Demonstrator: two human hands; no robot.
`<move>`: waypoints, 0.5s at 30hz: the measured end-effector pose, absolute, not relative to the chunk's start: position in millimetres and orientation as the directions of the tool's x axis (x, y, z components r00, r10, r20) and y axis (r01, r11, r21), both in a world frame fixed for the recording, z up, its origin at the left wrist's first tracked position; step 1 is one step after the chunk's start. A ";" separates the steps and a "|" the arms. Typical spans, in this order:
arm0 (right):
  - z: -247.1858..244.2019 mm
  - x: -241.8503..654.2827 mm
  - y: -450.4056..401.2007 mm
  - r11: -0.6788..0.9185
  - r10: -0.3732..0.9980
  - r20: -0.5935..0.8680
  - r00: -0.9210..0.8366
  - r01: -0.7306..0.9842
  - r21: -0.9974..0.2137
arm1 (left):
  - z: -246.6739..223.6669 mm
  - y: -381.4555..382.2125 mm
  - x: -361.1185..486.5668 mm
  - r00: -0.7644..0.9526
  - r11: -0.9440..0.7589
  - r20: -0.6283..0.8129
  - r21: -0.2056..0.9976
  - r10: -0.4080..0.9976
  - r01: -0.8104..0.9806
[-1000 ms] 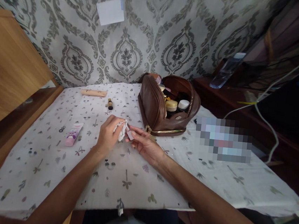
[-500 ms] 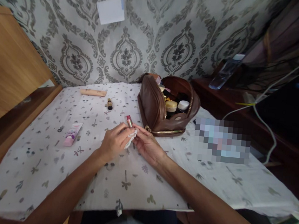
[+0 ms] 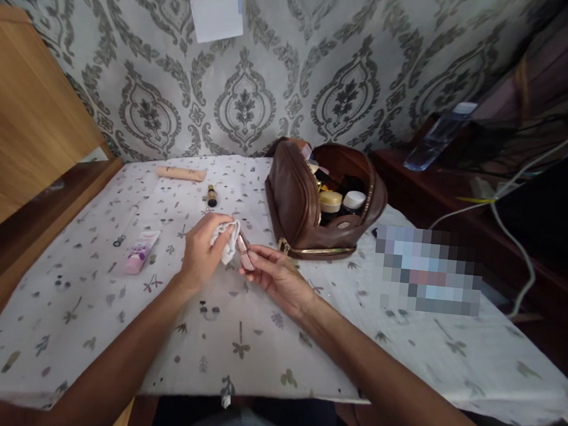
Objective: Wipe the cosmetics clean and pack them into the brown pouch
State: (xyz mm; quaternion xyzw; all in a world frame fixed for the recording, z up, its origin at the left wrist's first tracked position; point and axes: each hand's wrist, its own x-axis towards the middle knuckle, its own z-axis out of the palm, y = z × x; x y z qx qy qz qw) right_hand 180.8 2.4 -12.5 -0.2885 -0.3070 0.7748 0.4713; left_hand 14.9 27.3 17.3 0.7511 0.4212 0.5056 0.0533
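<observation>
In my right hand (image 3: pixel 278 276) is a lipstick (image 3: pixel 245 254) with a pinkish, shiny case, pinched between thumb and fingers and tilted up to the left. My left hand (image 3: pixel 204 245) is closed on a crumpled white tissue (image 3: pixel 227 240), which sits right beside the top of the lipstick; I cannot tell if they touch. Behind my hands stands a brown makeup bag (image 3: pixel 292 200), unzipped, with jars and other cosmetics inside. A small bottle with a dark end (image 3: pixel 212 197) lies beyond my left hand.
A pink-and-white tube (image 3: pixel 142 253) lies at the left, a beige tube (image 3: pixel 180 173) near the wall. At the right are a blurred-out item (image 3: pixel 424 270), a clear bottle (image 3: pixel 439 137) on a dark ledge and a white cable (image 3: pixel 515 255). A wooden panel (image 3: pixel 32 115) borders the left.
My left hand has drawn back to the left with the tissue, uncovering more of the lipstick case. The red tip seen earlier no longer shows. The view has shifted slightly.
</observation>
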 end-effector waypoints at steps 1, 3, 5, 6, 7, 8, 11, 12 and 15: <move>-12.3 181.1 2.4 -0.369 0.904 -0.155 -0.398 -0.547 -0.752 | 17.3 27.9 14.5 0.142 -0.644 0.714 0.504 0.685 0.576; -12.5 181.6 2.7 -0.366 0.902 -0.147 -0.406 -0.540 -0.758 | 16.0 28.4 14.3 0.171 -0.656 0.712 0.489 0.681 0.574; -13.8 181.9 3.3 -0.357 0.904 -0.135 -0.405 -0.544 -0.759 | 13.5 28.1 15.0 0.216 -0.675 0.707 0.468 0.673 0.571; -14.8 181.9 3.8 -0.349 0.907 -0.127 -0.401 -0.550 -0.759 | 12.2 27.7 15.7 0.243 -0.687 0.704 0.455 0.667 0.566; -15.9 181.9 4.5 -0.338 0.912 -0.117 -0.393 -0.557 -0.759 | 11.0 27.0 16.5 0.271 -0.700 0.701 0.442 0.659 0.560; -17.2 181.9 5.2 -0.324 0.918 -0.108 -0.383 -0.564 -0.760 | 10.1 26.2 17.4 0.302 -0.715 0.696 0.429 0.651 0.553; -20.0 182.4 7.6 -0.284 0.936 -0.086 -0.342 -0.587 -0.758 | 8.6 22.6 20.7 0.394 -0.759 0.679 0.390 0.620 0.522; -20.3 182.9 8.4 -0.273 0.941 -0.082 -0.328 -0.595 -0.756 | 8.2 21.3 21.8 0.421 -0.771 0.672 0.377 0.610 0.514; -19.1 184.8 10.0 -0.249 0.953 -0.076 -0.293 -0.616 -0.747 | 6.6 17.7 24.4 0.477 -0.791 0.657 0.328 0.584 0.517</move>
